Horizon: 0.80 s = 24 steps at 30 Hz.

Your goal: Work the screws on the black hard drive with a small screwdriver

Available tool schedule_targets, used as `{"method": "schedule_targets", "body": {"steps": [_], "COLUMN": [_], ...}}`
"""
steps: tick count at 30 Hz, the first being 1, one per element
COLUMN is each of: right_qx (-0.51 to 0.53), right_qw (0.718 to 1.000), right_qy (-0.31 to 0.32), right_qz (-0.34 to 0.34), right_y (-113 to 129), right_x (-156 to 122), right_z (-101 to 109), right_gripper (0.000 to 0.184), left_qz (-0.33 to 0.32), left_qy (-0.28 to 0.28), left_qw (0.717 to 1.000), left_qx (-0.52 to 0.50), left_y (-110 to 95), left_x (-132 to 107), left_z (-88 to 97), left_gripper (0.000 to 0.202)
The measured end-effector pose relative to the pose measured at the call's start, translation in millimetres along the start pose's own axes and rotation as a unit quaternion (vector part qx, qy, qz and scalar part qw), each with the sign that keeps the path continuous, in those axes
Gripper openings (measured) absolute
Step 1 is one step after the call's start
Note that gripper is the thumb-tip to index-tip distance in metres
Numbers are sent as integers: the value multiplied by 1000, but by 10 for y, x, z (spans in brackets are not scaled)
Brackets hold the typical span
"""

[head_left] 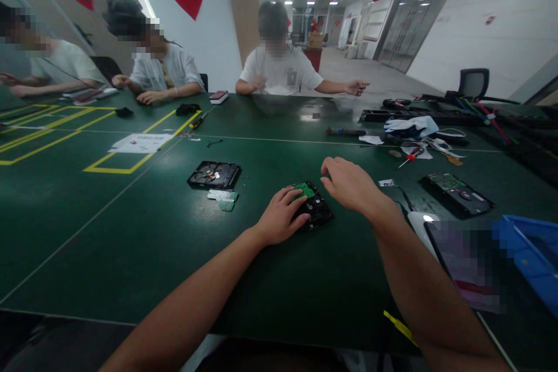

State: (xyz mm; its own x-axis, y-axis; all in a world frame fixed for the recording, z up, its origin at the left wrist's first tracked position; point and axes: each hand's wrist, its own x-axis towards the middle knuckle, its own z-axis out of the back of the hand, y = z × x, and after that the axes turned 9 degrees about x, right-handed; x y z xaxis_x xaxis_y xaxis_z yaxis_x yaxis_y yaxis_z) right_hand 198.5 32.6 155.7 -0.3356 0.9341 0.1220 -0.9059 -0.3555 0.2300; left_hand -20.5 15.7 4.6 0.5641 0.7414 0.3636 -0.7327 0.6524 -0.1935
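My left hand [282,215] holds a black hard drive [320,212] against the green table, its fingers and thumb spread over the left part of the drive. Part of the drive's green circuit board [305,188] shows beyond the fingertips. Just above the drive's right side is my right hand [351,183], fingers curled in; whatever they pinch is hidden or too small to make out. To the left lies another hard drive [213,174], with loose circuit boards [224,198] at its near edge and tiny bits beside it.
At right are a third hard drive [457,193], a red-handled screwdriver [414,154], white gloves [412,127], a blue bin [529,256] and a blurred flat panel [466,267]. A yellow-handled screwdriver [198,121] and paper [142,143] lie farther left. Several people sit across the table.
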Motion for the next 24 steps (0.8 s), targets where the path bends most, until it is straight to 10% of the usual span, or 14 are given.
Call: {"method": "schedule_targets", "body": {"steps": [24], "right_qx": [41], "right_qw": [999], "right_qy": [-15], "right_qz": [29], "right_y": [-31], "right_x": [22], "right_z": [5], "right_gripper": [13], "left_qz": [1], "left_qy": [4], "left_qw": [1000], "left_qx": [-6], "left_y": [-31], "left_x": [12], "left_z": [53], "left_gripper": [55]}}
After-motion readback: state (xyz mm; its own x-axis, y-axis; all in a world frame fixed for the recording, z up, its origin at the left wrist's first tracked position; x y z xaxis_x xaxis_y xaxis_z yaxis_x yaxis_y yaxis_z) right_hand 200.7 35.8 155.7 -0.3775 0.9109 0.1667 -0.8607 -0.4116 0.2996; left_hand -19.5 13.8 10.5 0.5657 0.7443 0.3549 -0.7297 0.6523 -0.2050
